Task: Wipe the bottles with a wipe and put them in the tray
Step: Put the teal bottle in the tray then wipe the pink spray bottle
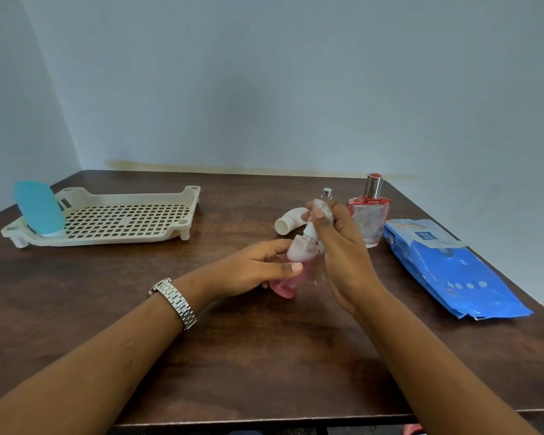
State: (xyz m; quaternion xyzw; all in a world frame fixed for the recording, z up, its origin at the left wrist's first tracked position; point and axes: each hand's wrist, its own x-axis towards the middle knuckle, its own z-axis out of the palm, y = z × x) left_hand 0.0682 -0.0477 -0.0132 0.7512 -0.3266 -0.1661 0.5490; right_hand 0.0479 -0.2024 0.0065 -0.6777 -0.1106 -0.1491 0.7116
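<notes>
Toward the far left corner of the table (264,356), a cream perforated tray (107,241) carries one teal bottle (38,208), which stands cap-down against the tray's left end.

Near the table's middle, the left hand (255,268), a metal watch (175,302) on its wrist, holds the pink bottle (288,284) by its lower body, with the thumb curled across the front and the fingers behind. The bottle tilts with its white pump collar leaning away. Whether its base touches the table cannot be told. It is judged light, stiff plastic part-filled with liquid, smooth and likely slippery once damp. The broad body is the safer hold, while the narrow pump stem looks the weaker part.

Just right of it, the right hand (346,252) pinches a small white wipe (322,208) around the bottle's top, the fingertips closed on the cloth.

Behind the hands, a white bottle (288,221) lies on its side. A silver spray top (326,193) shows above the fingers, its body hidden.

Further right stands a glass perfume bottle (369,218) with a silver-and-red cap. It is judged heavier and breakable, and best taken by its flat sides.

Along the table's right edge lies a blue wipes pack (453,271), soft and flat.
</notes>
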